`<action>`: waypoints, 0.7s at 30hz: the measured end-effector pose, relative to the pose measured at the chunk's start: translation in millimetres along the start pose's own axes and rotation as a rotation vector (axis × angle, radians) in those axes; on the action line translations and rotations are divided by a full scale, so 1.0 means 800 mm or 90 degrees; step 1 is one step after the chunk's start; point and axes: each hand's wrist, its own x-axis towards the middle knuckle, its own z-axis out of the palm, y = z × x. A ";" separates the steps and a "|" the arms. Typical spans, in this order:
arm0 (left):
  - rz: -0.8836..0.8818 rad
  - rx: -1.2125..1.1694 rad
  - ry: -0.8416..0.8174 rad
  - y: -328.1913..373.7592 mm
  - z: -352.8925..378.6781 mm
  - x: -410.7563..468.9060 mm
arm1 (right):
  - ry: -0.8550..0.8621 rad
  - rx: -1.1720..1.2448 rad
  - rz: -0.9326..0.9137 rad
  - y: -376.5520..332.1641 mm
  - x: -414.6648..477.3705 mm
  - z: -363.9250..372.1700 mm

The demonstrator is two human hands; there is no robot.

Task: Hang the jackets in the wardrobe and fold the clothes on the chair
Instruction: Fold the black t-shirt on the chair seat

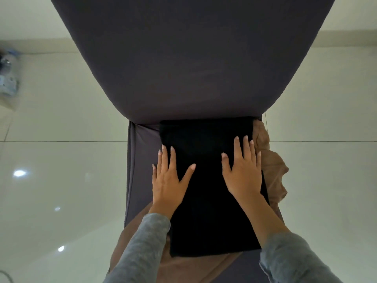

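Note:
A black garment [208, 193], folded into a neat rectangle, lies on the seat of a chair with a dark purple-grey cover [183, 68]. My left hand [169, 180] rests flat on the garment's left edge, fingers spread. My right hand [243, 172] presses flat on its right side, fingers apart. Neither hand grips anything. A tan-brown cloth [275, 176] lies bunched under and beside the black garment on the right. More brown fabric [183, 268] shows below the garment's near edge. Both my sleeves are grey.
The chair's tall backrest fills the upper middle of the view. Glossy pale floor tiles [61, 160] surround the chair on both sides. A blurred blue and white object [8, 78] sits on the floor at the far left. A pale wall base runs behind.

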 end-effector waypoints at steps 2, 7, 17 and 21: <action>0.020 -0.013 -0.002 -0.012 0.013 -0.035 | 0.025 -0.005 -0.029 0.010 -0.033 0.009; -0.006 -0.123 0.032 -0.029 0.025 -0.102 | 0.034 0.060 -0.016 0.039 -0.122 0.029; -0.189 -0.356 0.010 -0.010 -0.013 -0.107 | 0.014 0.109 0.060 0.041 -0.188 0.030; -0.236 -0.349 0.036 -0.017 -0.017 -0.117 | -0.001 0.075 0.063 0.043 -0.191 0.026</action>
